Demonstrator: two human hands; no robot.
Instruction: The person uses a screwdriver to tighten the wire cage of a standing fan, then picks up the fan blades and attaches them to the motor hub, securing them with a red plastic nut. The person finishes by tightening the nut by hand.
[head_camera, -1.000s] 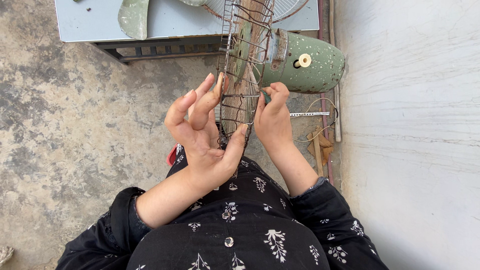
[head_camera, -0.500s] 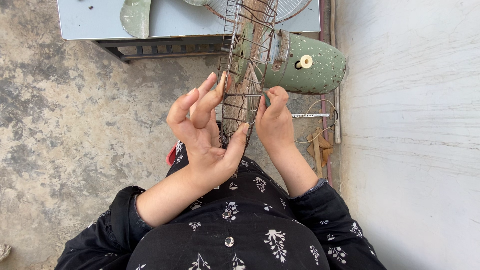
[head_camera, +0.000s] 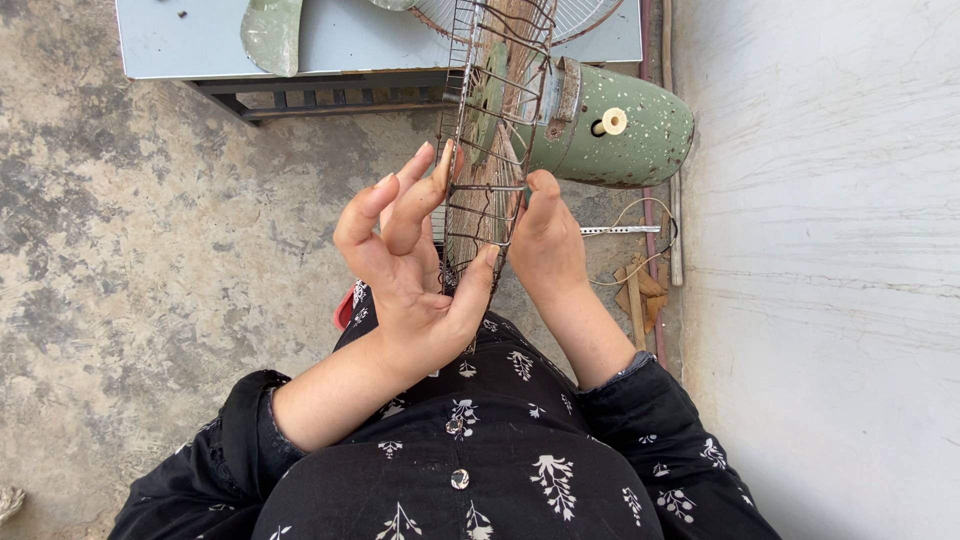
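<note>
Both hands (head_camera: 415, 265) (head_camera: 545, 240) unmoved on the rusty fan guard (head_camera: 490, 150) — left grip open-fingered, right grip closed on wire.

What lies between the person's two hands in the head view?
In the head view, the rusty wire fan guard stands edge-on between the left hand and the right hand; both hands touch it.

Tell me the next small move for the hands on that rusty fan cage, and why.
Probably close the left hand on the wire fan guard: its fingers are spread open, only thumb and fingertips touching the wires, while the right hand already grips the rim beside the green motor housing.
</note>
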